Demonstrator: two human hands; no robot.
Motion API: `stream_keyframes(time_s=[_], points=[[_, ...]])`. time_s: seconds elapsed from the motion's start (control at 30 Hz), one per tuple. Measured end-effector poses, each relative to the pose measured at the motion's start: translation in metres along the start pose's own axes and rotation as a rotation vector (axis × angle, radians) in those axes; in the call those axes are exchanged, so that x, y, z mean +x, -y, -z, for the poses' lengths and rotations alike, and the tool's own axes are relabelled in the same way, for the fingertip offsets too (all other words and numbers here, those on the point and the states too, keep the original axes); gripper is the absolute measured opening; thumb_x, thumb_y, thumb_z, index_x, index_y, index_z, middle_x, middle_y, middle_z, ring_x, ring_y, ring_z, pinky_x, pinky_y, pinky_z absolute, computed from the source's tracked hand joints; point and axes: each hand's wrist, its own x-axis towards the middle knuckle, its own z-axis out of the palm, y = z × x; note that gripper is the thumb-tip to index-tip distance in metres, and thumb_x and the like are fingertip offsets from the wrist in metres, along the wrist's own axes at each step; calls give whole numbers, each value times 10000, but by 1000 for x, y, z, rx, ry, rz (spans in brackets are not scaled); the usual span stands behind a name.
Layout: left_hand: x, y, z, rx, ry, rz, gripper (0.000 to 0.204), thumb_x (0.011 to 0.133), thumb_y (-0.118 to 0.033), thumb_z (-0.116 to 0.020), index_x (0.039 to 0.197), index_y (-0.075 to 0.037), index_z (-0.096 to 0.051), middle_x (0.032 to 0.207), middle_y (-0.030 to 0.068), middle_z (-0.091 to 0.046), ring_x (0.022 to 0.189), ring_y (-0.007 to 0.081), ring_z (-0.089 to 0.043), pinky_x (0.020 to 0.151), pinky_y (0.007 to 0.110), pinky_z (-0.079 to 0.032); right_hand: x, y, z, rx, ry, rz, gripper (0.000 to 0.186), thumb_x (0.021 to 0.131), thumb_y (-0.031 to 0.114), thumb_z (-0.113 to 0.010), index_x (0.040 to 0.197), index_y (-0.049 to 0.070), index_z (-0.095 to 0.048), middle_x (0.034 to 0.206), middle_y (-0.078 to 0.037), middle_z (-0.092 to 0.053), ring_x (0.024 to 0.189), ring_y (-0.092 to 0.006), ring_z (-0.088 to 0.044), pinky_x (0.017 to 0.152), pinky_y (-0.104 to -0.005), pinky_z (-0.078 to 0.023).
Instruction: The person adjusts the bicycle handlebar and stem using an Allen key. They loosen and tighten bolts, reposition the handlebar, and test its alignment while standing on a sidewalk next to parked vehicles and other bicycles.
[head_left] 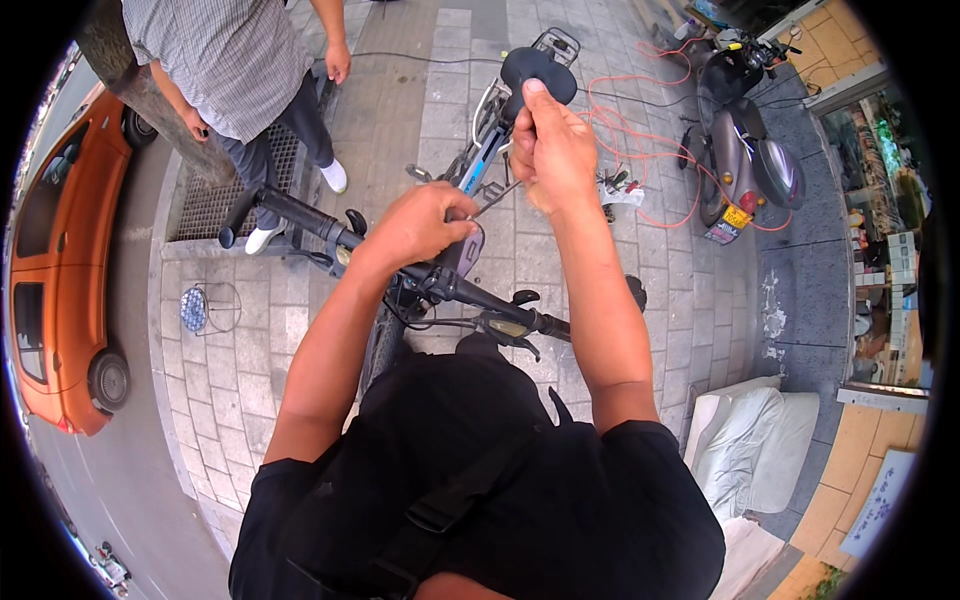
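My left hand (425, 222) is closed above the middle of a black bicycle handlebar (465, 290), thumb and fingers pinched together. A thin dark rod (497, 199) runs from its fingertips up to my right hand (555, 155). The right hand is wrapped round the rod's upper end, thumb up, in front of a black saddle (538, 68). What the left fingers pinch is mostly hidden. Just below them sits a purple-grey part (466, 252) on the bicycle. A blue frame tube (485, 160) shows between my hands.
A person in a checked shirt (225, 70) stands at the far left beside a tree trunk (150, 90). An orange car (65, 270) is on the road at left. A scooter (740, 160) and orange hose (640, 130) lie right, a covered cushioned seat (750, 440) nearer.
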Motion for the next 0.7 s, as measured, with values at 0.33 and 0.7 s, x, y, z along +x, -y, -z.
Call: stream_keyframes(time_s=[0.33, 0.7], points=[[-1, 5, 5, 64, 2, -4, 250, 854, -172, -825, 1032, -3, -779, 949, 153, -731, 885, 296, -715, 808, 401, -548, -1, -3, -7, 40, -23, -21, 422, 1071, 375, -657, 778, 95, -536, 598, 23, -430, 439, -73, -308, 387, -269, -238], [-3, -16, 16, 117, -40, 11, 265, 844, -197, -810, 1035, -15, -787, 967, 181, -743, 921, 350, -729, 824, 429, -558, 9, 7, -5, 2, -24, 10, 421, 1076, 374, -640, 784, 91, -534, 607, 24, -433, 447, -73, -309, 389, -273, -248]])
